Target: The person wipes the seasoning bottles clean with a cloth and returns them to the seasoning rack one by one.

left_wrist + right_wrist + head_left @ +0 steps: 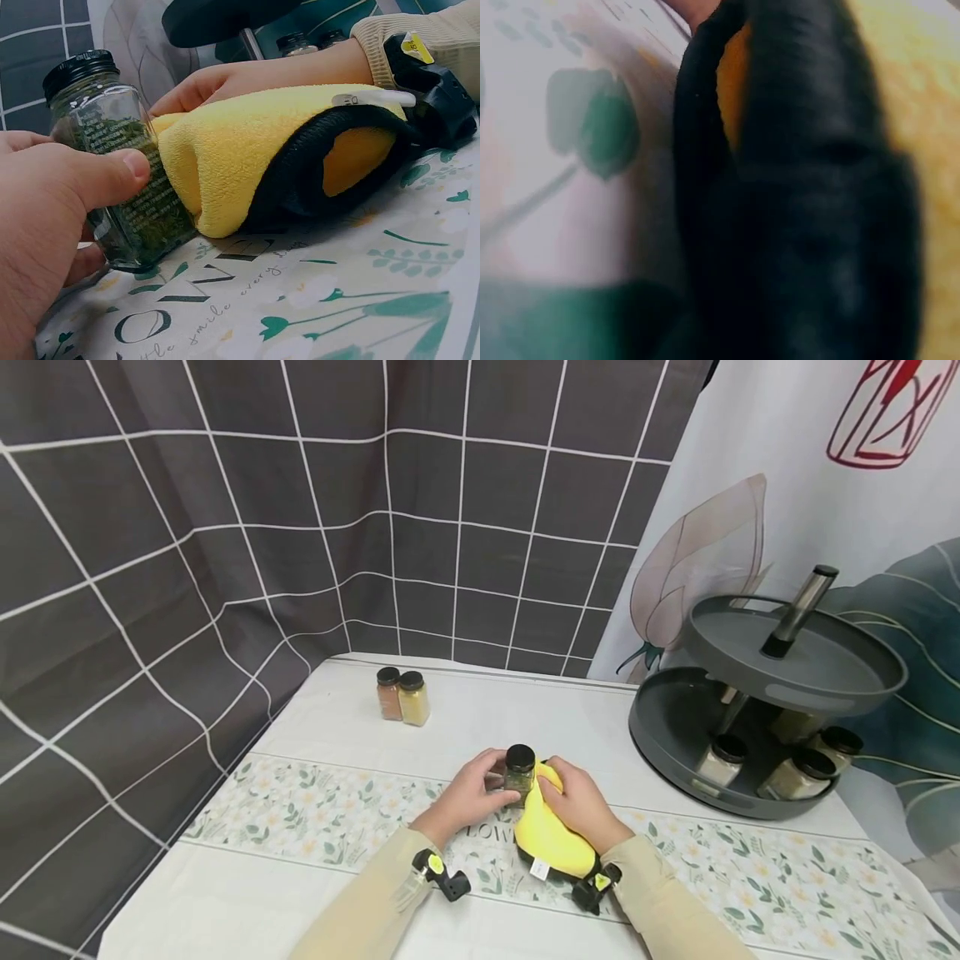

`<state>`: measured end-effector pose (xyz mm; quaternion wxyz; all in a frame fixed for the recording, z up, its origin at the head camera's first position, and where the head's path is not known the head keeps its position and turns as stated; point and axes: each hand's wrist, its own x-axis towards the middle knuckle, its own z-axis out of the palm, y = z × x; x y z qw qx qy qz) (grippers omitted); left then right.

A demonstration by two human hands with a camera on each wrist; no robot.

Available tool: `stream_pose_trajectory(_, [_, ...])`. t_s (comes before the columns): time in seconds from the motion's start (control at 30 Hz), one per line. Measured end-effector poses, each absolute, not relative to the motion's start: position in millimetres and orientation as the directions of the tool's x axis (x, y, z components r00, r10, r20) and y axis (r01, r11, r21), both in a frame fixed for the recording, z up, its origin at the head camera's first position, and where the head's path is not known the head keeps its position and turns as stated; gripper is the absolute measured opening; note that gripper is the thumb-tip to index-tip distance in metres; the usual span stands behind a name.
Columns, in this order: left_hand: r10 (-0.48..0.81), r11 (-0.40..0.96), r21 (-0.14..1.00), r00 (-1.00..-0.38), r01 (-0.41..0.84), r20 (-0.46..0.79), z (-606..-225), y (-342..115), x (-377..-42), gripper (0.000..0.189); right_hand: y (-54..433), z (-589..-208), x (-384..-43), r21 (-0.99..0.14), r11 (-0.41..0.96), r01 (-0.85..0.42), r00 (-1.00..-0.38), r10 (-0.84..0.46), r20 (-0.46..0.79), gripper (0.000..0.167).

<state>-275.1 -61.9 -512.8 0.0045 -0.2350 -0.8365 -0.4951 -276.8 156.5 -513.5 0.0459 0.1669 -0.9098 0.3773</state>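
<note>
A glass spice jar with a black lid and dried green herbs inside stands at the middle of the table, tilted in the left wrist view. My left hand holds it from the left, thumb across its printed side. On its other side, my right hand grips a yellow fleecy cloth with black edging and a white tag. The bunched cloth touches the jar's right side. In the right wrist view, a blurred dark shape covers much of the cloth; the right fingertips are hidden.
Two spice jars, one reddish-brown and one yellow, stand together at the table's back left. On the right, a grey two-tier turntable rack carries several black-lidded jars on its lower tier. A dark grid-patterned curtain hangs behind.
</note>
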Motion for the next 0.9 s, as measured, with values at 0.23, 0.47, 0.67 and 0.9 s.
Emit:
stream_pose_trajectory(0.23, [0.252,0.263,0.936,-0.953,0.236,0.169,-516,-60,-275,0.05,155,-513,-276,-0.654,0.673,-0.345,-0.937,-0.293,0.193,0.007])
stream_pose_trajectory(0.47, [0.226,0.038,0.996,-0.972,0.078,0.067,-518,-60,-279,0.048,155,-513,-275,-0.634,0.658,-0.405,-0.914,-0.316,0.256,0.006])
stream_pose_trajectory(0.67, [0.186,-0.073,0.997,-0.982,-0.038,-0.024,-518,-57,-280,0.049,153,-513,-271,-0.537,0.645,-0.543,-0.833,-0.33,0.445,0.007])
stream_pose_trajectory(0.9, [0.07,-0.066,0.997,-0.997,-0.042,-0.037,-518,-51,-282,0.048,141,-508,-267,-0.287,0.72,-0.632,-0.697,-0.367,0.616,0.015])
